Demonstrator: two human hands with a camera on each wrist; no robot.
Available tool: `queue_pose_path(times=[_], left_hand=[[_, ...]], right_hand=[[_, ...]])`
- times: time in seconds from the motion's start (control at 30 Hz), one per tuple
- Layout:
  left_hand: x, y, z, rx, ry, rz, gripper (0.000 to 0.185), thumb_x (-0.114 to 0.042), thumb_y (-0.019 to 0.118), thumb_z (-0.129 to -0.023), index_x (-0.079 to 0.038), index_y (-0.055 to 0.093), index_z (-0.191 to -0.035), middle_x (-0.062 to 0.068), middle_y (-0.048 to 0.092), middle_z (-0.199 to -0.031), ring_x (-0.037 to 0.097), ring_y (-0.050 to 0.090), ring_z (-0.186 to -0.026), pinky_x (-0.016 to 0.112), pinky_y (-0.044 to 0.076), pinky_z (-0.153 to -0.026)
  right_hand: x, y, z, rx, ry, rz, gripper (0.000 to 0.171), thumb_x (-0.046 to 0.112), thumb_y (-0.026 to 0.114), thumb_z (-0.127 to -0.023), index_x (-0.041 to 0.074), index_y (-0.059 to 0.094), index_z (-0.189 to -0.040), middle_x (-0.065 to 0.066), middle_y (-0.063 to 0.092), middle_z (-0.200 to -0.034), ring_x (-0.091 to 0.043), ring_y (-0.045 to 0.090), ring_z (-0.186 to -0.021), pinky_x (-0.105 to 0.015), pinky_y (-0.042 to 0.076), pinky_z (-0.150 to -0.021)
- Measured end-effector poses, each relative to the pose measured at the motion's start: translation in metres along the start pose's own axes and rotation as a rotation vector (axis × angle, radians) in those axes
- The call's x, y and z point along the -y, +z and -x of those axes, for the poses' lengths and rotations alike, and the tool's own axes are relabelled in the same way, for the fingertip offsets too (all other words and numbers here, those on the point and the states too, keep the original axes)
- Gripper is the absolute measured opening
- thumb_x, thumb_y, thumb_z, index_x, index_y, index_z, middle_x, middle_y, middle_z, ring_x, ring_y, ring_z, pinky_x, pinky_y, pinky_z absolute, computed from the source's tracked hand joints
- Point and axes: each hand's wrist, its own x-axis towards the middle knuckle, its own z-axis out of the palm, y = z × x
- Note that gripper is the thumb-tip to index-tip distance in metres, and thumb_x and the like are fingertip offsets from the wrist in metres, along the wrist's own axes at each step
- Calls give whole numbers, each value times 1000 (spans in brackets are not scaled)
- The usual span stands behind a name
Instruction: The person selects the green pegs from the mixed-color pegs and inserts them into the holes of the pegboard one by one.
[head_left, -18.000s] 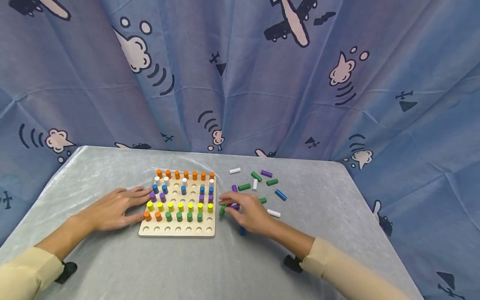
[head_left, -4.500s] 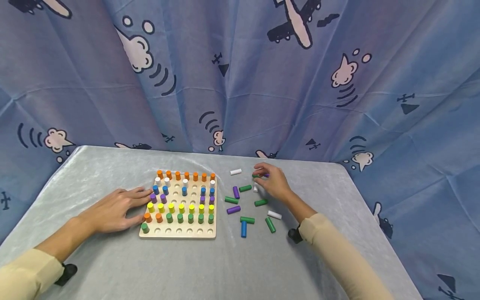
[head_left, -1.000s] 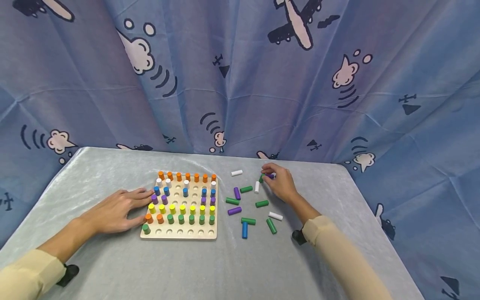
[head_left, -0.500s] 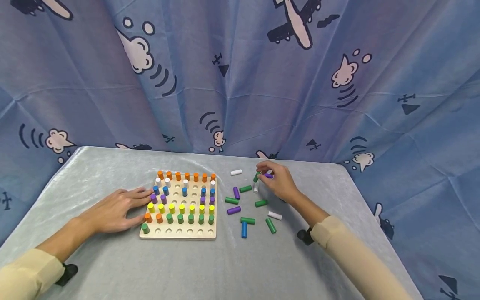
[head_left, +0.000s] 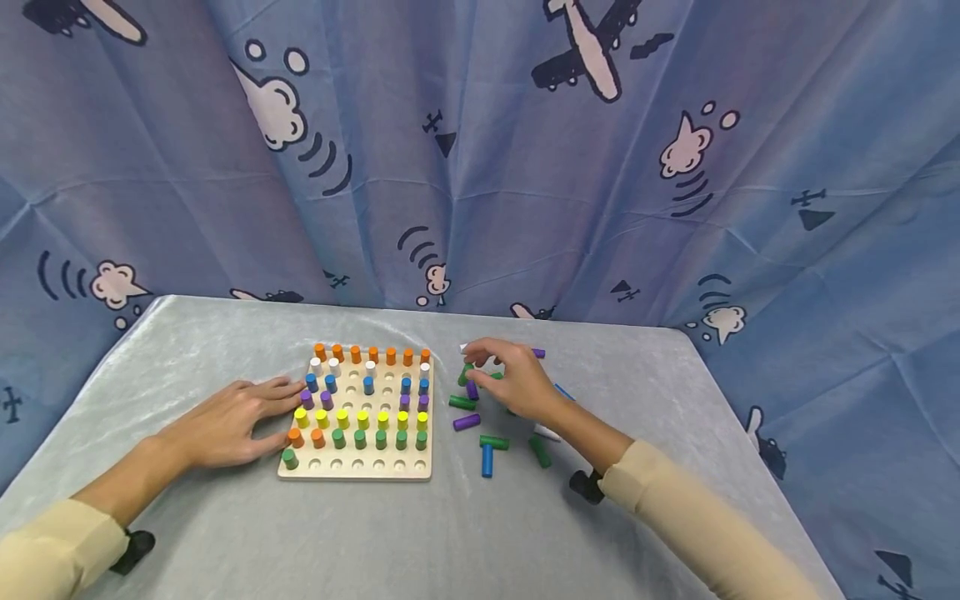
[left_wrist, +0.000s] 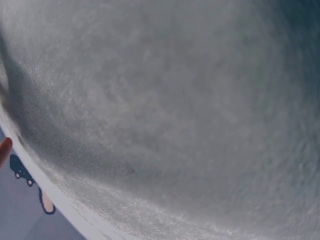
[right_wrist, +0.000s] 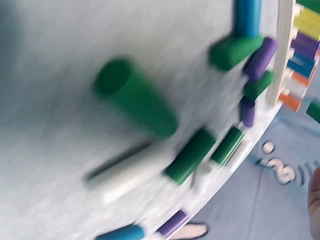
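Observation:
A wooden peg board point(head_left: 352, 472) lies on the grey table, holding orange, white, blue, purple, yellow and green pegs; only one green peg point(head_left: 289, 457) stands in its front row. My left hand point(head_left: 262, 408) rests flat on the table, fingers touching the board's left edge. My right hand point(head_left: 480, 367) hovers just right of the board and pinches a green peg point(head_left: 465, 374) in its fingertips. Loose pegs lie under and around it: a purple one point(head_left: 467, 422), a green one point(head_left: 494, 442), a blue one point(head_left: 487, 460). The right wrist view is blurred, showing loose green pegs point(right_wrist: 135, 105) and the board's edge point(right_wrist: 282, 50).
More loose pegs lie to the right: white point(head_left: 547, 433), green point(head_left: 538, 451), purple point(head_left: 537, 353). A blue curtain point(head_left: 480, 167) with plane prints hangs close behind the table. The left wrist view shows only grey tablecloth point(left_wrist: 165, 115) and its edge.
My right hand has picked a green peg from the far loose pegs and carried it left toward the board. The left hand has stayed put.

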Motion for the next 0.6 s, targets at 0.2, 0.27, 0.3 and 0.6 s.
queue_pose_path(times=[0.2, 0.27, 0.3, 0.6], left_hand=[[1, 1, 1, 0, 2, -3, 58, -41, 66, -92, -2, 61, -135, 11, 54, -145, 36, 50, -132, 58, 45, -95], [1, 1, 1, 1, 1, -3, 58, -40, 66, -92, -2, 61, -135, 11, 53, -145, 36, 50, -133, 58, 45, -95], [1, 1, 1, 2, 0, -3, 58, -40, 66, -92, -2, 61, -135, 11, 53, -145, 36, 50, -133, 58, 45, -95], [1, -1, 1, 11, -4, 0, 58, -40, 66, -92, -2, 61, -135, 11, 54, -145, 36, 50, -133, 58, 45, -95]], right_hand=[[26, 13, -4, 45, -62, -63, 27, 6, 77, -86, 6, 70, -113, -1, 74, -99, -16, 66, -89, -41, 55, -80], [34, 18, -5, 56, -91, -82, 27, 7, 77, -87, 6, 70, -112, -1, 74, -99, -17, 66, -89, -39, 55, -77], [38, 20, -6, 62, -105, -93, 27, 7, 77, -87, 5, 70, -112, 0, 74, -99, -18, 66, -89, -38, 55, -77], [65, 40, -13, 119, -181, -181, 27, 6, 77, -87, 4, 69, -113, -3, 74, -102, -20, 69, -92, -33, 54, -83]])
